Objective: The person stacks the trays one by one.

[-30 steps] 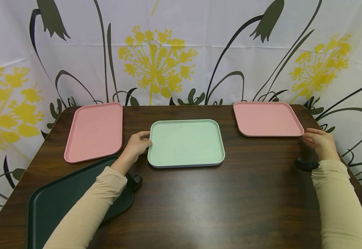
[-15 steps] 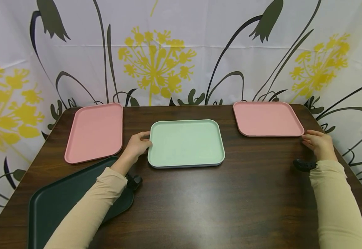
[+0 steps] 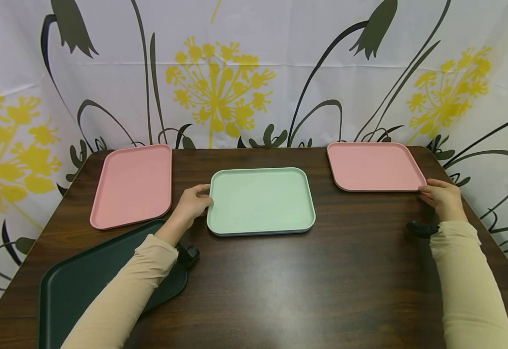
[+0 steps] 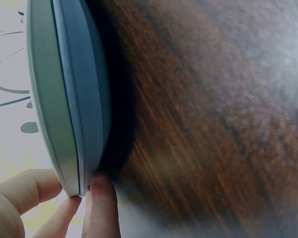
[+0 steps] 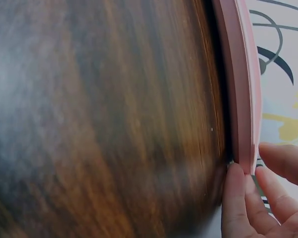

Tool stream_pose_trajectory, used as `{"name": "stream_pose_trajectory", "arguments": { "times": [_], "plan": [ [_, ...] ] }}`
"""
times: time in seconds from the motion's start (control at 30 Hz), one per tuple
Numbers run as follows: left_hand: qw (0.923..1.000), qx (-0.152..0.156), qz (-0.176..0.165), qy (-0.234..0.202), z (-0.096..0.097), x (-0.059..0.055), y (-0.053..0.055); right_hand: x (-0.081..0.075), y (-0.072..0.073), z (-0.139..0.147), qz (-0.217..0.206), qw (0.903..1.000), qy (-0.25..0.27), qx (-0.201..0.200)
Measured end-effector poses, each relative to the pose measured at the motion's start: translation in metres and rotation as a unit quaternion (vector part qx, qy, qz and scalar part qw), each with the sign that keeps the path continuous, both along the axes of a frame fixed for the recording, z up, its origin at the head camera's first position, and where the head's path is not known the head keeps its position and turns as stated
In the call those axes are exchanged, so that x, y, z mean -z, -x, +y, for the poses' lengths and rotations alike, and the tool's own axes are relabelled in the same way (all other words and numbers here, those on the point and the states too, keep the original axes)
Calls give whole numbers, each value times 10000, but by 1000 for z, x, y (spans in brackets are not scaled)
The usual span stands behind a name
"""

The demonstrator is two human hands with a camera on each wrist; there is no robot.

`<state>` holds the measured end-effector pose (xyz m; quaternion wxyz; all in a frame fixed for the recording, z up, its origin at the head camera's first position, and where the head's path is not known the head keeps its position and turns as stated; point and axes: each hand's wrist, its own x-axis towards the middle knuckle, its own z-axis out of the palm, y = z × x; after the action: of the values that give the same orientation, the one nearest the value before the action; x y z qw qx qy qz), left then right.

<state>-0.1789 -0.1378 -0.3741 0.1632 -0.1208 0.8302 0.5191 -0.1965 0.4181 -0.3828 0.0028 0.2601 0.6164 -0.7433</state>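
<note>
A pale green tray (image 3: 260, 201) lies in the middle of the table, stacked on a blue-grey tray (image 4: 89, 94) whose side shows in the left wrist view. My left hand (image 3: 192, 202) pinches the stack at its left edge, one fingertip on the green rim and another under the blue-grey side. At the back right is a pink tray (image 3: 373, 167). My right hand (image 3: 443, 198) pinches its near right corner; in the right wrist view, fingers (image 5: 235, 198) reach beneath the pink rim while another digit meets its upper face.
A second pink tray (image 3: 134, 186) lies at the back left. Partly under my left forearm is a large dark green tray (image 3: 88, 276). The brown wooden table (image 3: 315, 286) meets a flower-printed curtain (image 3: 280, 87) behind it.
My right hand has shifted a little to the left, from beside the pink tray onto its near right corner. My left hand and the trays stay where they were.
</note>
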Motion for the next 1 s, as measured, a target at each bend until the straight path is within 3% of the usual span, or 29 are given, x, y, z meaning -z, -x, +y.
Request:
{"name": "stream_pose_trajectory", "arguments": {
  "times": [0.2,0.63,1.0],
  "plan": [
    [10000,-3,-1,4,0,-1,0,0,3,-3,-108,9997,-193,99],
    [10000,-8,-32,19,0,0,0,3,6,-4,-244,9992,-101,316],
    [10000,-5,-35,6,0,0,0,3,8,-4,-242,9991,-334,-63]
  ]
}}
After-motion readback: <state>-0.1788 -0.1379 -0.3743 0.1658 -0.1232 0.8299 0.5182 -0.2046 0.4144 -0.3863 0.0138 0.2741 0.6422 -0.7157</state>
